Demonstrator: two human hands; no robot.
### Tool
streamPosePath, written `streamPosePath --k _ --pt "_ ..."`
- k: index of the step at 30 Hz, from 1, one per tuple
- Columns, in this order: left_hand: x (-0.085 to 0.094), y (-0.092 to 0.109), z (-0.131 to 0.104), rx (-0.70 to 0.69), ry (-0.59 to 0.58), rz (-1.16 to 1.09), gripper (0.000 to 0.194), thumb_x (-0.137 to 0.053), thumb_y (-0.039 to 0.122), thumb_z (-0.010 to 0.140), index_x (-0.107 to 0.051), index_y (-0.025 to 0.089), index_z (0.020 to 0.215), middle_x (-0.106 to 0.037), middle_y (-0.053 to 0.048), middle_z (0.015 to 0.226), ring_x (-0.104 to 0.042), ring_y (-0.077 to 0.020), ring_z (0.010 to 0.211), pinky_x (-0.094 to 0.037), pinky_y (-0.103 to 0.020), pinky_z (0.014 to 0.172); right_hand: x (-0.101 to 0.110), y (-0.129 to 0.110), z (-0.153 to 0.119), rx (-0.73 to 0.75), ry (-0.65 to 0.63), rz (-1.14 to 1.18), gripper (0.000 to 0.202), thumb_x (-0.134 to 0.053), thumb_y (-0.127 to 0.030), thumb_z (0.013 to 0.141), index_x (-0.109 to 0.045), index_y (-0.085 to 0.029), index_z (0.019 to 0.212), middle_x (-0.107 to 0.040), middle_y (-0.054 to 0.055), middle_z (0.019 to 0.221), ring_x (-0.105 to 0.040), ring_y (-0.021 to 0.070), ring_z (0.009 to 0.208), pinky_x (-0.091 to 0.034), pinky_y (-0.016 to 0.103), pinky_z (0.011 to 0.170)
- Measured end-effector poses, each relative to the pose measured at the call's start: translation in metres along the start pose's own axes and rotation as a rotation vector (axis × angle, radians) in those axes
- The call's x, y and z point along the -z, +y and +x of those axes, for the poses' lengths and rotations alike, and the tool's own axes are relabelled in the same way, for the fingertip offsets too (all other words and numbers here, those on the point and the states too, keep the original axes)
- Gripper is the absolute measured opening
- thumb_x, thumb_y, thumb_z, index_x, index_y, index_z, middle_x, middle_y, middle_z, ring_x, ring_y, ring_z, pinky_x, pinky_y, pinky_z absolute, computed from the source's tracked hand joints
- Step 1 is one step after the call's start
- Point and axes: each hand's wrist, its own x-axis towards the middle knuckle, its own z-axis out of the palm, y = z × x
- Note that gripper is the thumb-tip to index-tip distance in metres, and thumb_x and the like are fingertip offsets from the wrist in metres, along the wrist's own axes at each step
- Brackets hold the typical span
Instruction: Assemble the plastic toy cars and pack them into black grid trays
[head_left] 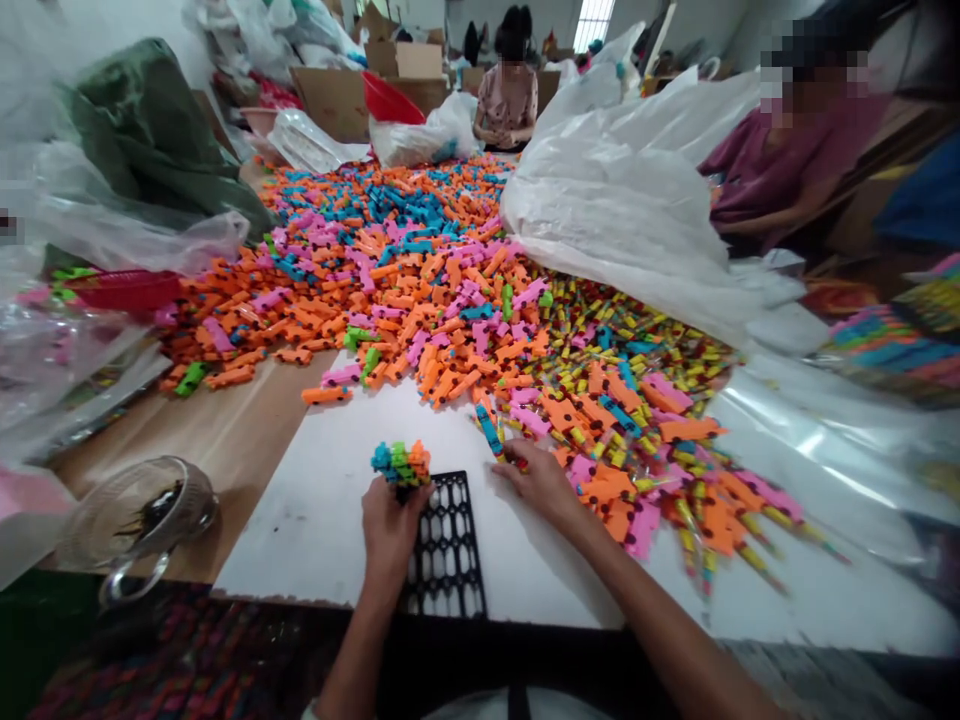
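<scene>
Several small blue, green and orange toys (401, 460) sit bunched in the left hand (386, 520), fingers closed around them near the far end of the black grid (454, 545). The right hand (536, 482) pinches a blue toy car (489, 430) by its near end, just beside the loose heap (420, 300) on the worktop (259, 430). We can't tell if the left fingers touch the grid.

Risks we judge: the bunch looks top-heavy, so a loosened grip could fan it out or drop one. The right-hand hold is at one end, so the car could swivel if it snags a neighbour. A sleeve or forearm brushing the stick-mounted toys (705, 500) could slide them over the white sheet (289, 520).
</scene>
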Motion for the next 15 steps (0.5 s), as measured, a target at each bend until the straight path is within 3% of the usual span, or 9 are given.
streamPosePath --k 4,8,11,15 --pt "-0.027 0.007 -0.01 -0.013 0.021 0.054 0.027 -0.062 0.045 0.075 -0.068 0.02 0.079 -0.07 -0.007 0.078 -0.064 -0.0257 0.08 -0.046 -0.034 0.069 -0.005 -0.009 0.0 -0.06 -0.057 0.348 0.018 -0.055 -0.038 0.085 -0.055 -0.02 0.087 -0.06 -0.002 0.064 -0.055 0.0149 0.053 -0.043 0.027 0.052" --pt "-0.03 0.009 -0.009 -0.033 -0.004 0.112 0.025 -0.062 0.043 0.076 -0.07 0.02 0.08 -0.07 -0.007 0.079 -0.063 -0.0254 0.079 -0.044 -0.033 0.069 -0.023 -0.014 0.005 -0.089 -0.135 0.539 0.018 -0.06 -0.037 0.082 -0.057 -0.02 0.088 -0.062 -0.001 0.066 -0.055 0.014 0.053 -0.044 0.026 0.05" --pt "-0.027 0.01 -0.008 -0.052 -0.031 0.151 0.026 -0.06 0.043 0.078 -0.07 0.02 0.077 -0.07 -0.008 0.077 -0.063 -0.0257 0.078 -0.043 -0.032 0.066 -0.034 -0.013 0.014 -0.029 -0.154 0.521 0.015 -0.058 -0.035 0.083 -0.057 -0.021 0.088 -0.06 -0.003 0.062 -0.052 0.0127 0.05 -0.042 0.024 0.051" --pt "-0.027 0.011 -0.008 -0.06 -0.03 0.164 0.028 -0.057 0.044 0.079 -0.07 0.019 0.076 -0.069 -0.008 0.074 -0.064 -0.0267 0.078 -0.043 -0.032 0.064 -0.039 -0.009 0.019 0.101 -0.125 0.307 0.013 -0.057 -0.031 0.085 -0.052 -0.022 0.077 -0.054 -0.005 0.06 -0.054 0.0122 0.055 -0.041 0.023 0.056"
